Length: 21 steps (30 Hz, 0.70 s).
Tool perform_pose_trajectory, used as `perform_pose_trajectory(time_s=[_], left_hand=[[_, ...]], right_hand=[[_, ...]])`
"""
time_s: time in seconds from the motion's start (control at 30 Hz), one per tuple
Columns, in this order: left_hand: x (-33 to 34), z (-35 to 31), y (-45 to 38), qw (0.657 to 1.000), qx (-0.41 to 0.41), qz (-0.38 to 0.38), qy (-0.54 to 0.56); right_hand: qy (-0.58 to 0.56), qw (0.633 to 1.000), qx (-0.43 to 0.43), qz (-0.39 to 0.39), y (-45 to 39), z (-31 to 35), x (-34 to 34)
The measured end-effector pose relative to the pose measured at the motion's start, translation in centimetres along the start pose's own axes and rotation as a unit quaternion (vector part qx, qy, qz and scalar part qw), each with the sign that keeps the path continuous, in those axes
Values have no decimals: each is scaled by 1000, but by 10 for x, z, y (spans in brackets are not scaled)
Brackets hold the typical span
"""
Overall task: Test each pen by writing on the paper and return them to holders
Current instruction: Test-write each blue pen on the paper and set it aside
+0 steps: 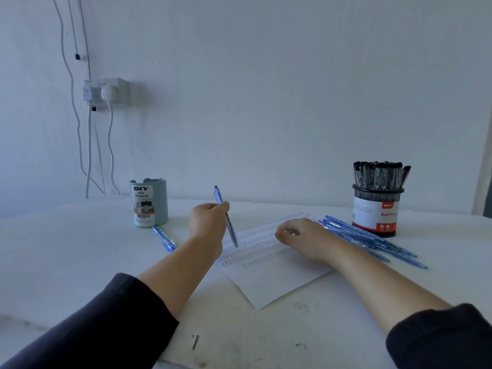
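My left hand (209, 222) holds a blue pen (226, 217) between its fingers, tip down over the upper left of the paper (266, 262), which is covered in rows of small marks. My right hand (300, 235) rests on the paper with fingers loosely curled and holds nothing. A pile of several blue pens (372, 241) lies just to the right of that hand. One more blue pen (164, 238) lies on the table in front of the light blue desk organizer (149, 205). A black mesh holder (376, 209) full of black pens stands at the back right.
The white table (66, 262) runs up to a white wall. A wall socket (106, 92) with plugs and hanging cables is at the upper left. Dark scuff marks (195, 341) show near the table's front edge.
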<state>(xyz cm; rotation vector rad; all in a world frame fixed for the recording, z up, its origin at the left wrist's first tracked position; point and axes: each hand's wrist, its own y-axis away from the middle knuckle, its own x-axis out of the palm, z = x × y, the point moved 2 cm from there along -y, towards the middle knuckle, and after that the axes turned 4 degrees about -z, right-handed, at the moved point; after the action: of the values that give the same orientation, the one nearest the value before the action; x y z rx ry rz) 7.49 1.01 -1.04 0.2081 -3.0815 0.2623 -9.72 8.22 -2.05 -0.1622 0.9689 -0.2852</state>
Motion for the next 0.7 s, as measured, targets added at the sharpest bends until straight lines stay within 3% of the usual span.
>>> perform_pose_trajectory(time_s=[0.17, 0.4, 0.6, 0.7], left_hand=[[5, -4, 7, 998, 14, 51, 16], [12, -2, 16, 992, 22, 126, -1], [15, 0, 17, 986, 29, 163, -4], [15, 0, 17, 984, 27, 175, -19]], right_hand=[[-39, 998, -34, -47, 2, 10, -1], [-5, 993, -80, -89, 3, 21, -1], [37, 992, -65, -106, 2, 18, -3], [119, 981, -21, -150, 0, 10, -12]])
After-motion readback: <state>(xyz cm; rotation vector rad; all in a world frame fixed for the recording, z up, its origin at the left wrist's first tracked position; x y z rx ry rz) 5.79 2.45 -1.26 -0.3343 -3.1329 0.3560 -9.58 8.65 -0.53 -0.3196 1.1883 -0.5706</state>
